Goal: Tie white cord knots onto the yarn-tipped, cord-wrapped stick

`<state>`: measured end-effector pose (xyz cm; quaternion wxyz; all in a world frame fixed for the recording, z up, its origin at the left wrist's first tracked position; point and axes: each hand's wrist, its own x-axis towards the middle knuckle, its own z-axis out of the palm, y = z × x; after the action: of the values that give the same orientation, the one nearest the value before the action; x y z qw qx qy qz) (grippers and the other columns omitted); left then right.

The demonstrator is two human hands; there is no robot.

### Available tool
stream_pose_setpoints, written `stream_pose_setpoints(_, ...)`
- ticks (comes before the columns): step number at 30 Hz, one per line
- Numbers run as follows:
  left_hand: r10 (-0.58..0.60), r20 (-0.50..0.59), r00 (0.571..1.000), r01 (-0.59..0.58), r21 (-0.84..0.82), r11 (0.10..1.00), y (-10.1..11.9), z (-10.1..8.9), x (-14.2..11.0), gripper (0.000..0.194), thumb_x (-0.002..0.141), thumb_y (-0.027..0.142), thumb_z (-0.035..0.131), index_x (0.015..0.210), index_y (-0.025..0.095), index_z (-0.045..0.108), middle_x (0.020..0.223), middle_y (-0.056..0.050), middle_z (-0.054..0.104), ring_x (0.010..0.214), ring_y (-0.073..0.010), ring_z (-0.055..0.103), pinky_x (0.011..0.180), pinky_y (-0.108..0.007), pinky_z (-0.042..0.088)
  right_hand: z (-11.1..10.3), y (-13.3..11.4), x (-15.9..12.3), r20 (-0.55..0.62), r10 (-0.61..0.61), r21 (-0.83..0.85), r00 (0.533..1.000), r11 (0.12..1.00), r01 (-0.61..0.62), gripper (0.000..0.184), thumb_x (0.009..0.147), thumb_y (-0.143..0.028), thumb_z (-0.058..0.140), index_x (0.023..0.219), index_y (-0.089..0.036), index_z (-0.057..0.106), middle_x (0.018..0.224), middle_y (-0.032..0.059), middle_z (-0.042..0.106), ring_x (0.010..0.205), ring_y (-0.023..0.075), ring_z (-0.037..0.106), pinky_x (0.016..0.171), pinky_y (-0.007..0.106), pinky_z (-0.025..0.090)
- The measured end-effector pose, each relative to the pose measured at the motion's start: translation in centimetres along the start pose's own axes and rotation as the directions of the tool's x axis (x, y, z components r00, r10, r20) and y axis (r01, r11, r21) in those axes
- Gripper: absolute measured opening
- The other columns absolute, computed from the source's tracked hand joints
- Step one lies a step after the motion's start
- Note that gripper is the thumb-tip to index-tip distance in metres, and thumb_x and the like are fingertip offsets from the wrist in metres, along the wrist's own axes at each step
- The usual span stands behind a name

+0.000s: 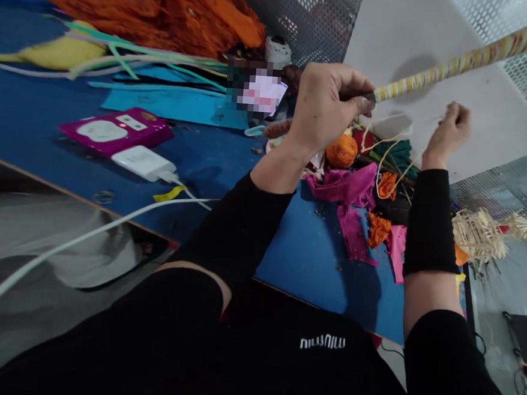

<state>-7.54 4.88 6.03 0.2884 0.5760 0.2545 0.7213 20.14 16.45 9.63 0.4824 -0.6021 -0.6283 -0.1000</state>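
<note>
My left hand (326, 105) is closed round the near end of a long stick (472, 55) wrapped in pale yellow straw, which slants up to the top right corner. My right hand (451, 129) is pinched shut on a thin pale strand (391, 149) that loops down toward the scraps on the blue table (314, 249). Between and below the hands lie an orange ball (341, 150), magenta cloth scraps (349, 197) and small orange bits (378, 228). Both forearms wear black sleeves.
A magenta power strip (115, 130) with a white charger (144, 162) and white cable lies at left. Orange fabric (168, 10), a yellow piece and teal strips fill the far left. A straw bundle (482, 234) sits at the right table edge. Perforated metal panels stand behind.
</note>
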Motion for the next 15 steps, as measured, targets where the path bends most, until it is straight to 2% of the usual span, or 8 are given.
stream_pose_setpoints(2, -0.051, -0.008, 0.999, 0.051, 0.049, 0.997, 0.4, 0.1, -0.3, 0.007, 0.080, 0.020, 0.084, 0.084, 0.023, 0.079, 0.075, 0.006, 0.080, 0.062, -0.0108, 0.065, 0.070, -0.034, 0.062, -3.1, 0.5, -1.0, -0.369, 0.090, 0.011, 0.925, 0.996, -0.092, 0.034, 0.111, -0.030, 0.026, 0.108, -0.013, 0.055, 0.105, 0.0122, 0.063, 0.096, 0.0145, 0.055, 0.102, 0.037, 0.049)
stream_pose_setpoints(4, -0.115, -0.008, 0.993, 0.115, 0.086, 0.990, 0.9, 0.3, -0.6, 0.017, 0.084, 0.006, 0.076, 0.087, 0.022, 0.079, 0.079, 0.005, 0.081, 0.064, -0.0109, 0.067, 0.073, -0.032, 0.063, -5.7, 0.6, -3.8, -0.493, 0.092, -0.024, 0.865, 0.993, -0.119, 0.033, 0.110, -0.035, 0.031, 0.106, -0.016, 0.057, 0.105, 0.0099, 0.064, 0.101, 0.0177, 0.060, 0.105, 0.041, 0.050)
stream_pose_setpoints(6, -0.148, 0.004, 0.989, 0.147, 0.089, 0.985, 1.3, 0.6, -0.9, 0.018, 0.085, 0.003, 0.075, 0.088, 0.020, 0.079, 0.080, 0.004, 0.081, 0.066, -0.0125, 0.069, 0.075, -0.032, 0.064, -8.0, 0.6, -7.3, -0.319, 0.111, -0.099, 0.941, 0.984, -0.150, 0.032, 0.107, -0.035, 0.036, 0.110, -0.017, 0.063, 0.106, 0.0090, 0.068, 0.105, 0.0212, 0.065, 0.104, 0.045, 0.053)
stream_pose_setpoints(8, -0.145, 0.020, 0.989, 0.143, 0.096, 0.985, 1.2, 0.9, -1.1, 0.016, 0.083, 0.004, 0.075, 0.089, 0.018, 0.080, 0.084, 0.000, 0.081, 0.073, -0.0153, 0.073, 0.077, -0.032, 0.065, -10.2, 0.5, -10.5, 0.261, 0.150, -0.156, 0.954, 0.981, -0.112, 0.030, 0.096, -0.037, 0.061, 0.117, -0.017, 0.070, 0.092, 0.0063, 0.073, 0.089, 0.0211, 0.070, 0.089, 0.040, 0.058)
stream_pose_setpoints(11, -0.148, 0.051, 0.988, 0.139, 0.139, 0.981, 0.7, 1.4, -1.4, 0.016, 0.081, 0.006, 0.076, 0.092, 0.015, 0.081, 0.089, -0.002, 0.083, 0.080, -0.0167, 0.075, 0.080, -0.029, 0.063, -14.1, 0.7, -12.4, 0.850, 0.262, -0.215, 0.457, 0.964, -0.153, 0.061, 0.076, -0.037, 0.086, 0.134, -0.022, 0.072, 0.074, -0.0010, 0.074, 0.059, 0.0157, 0.066, 0.061, 0.029, 0.055)
stream_pose_setpoints(12, -0.157, 0.062, 0.986, 0.146, 0.153, 0.977, 0.5, 1.6, -1.5, 0.017, 0.081, 0.006, 0.076, 0.094, 0.015, 0.082, 0.090, -0.003, 0.083, 0.081, -0.0166, 0.075, 0.081, -0.028, 0.062, -15.4, 0.9, -12.1, 0.886, 0.248, -0.176, 0.392, 0.961, -0.212, 0.063, 0.075, -0.037, 0.087, 0.135, -0.023, 0.072, 0.075, -0.0015, 0.076, 0.053, 0.0131, 0.063, 0.056, 0.027, 0.053)
stream_pose_setpoints(13, -0.168, 0.072, 0.983, 0.154, 0.166, 0.974, 0.3, 1.7, -1.6, 0.018, 0.081, 0.007, 0.076, 0.095, 0.015, 0.083, 0.090, -0.003, 0.083, 0.080, -0.0164, 0.076, 0.080, -0.027, 0.062, -16.5, 1.2, -11.4, 0.876, 0.215, -0.097, 0.432, 0.955, -0.279, 0.057, 0.078, -0.038, 0.084, 0.133, -0.023, 0.074, 0.079, -0.0012, 0.077, 0.050, 0.0105, 0.059, 0.052, 0.025, 0.051)
stream_pose_setpoints(15, -0.184, 0.090, 0.979, 0.164, 0.194, 0.967, 0.1, 2.1, -1.8, 0.020, 0.081, 0.008, 0.075, 0.097, 0.016, 0.084, 0.089, -0.003, 0.083, 0.079, -0.0163, 0.075, 0.079, -0.026, 0.061, -18.2, 1.9, -9.5, 0.620, 0.202, 0.104, 0.759, 0.937, -0.334, 0.033, 0.091, -0.039, 0.069, 0.116, -0.019, 0.078, 0.080, -0.0009, 0.077, 0.047, 0.0068, 0.051, 0.048, 0.022, 0.048)
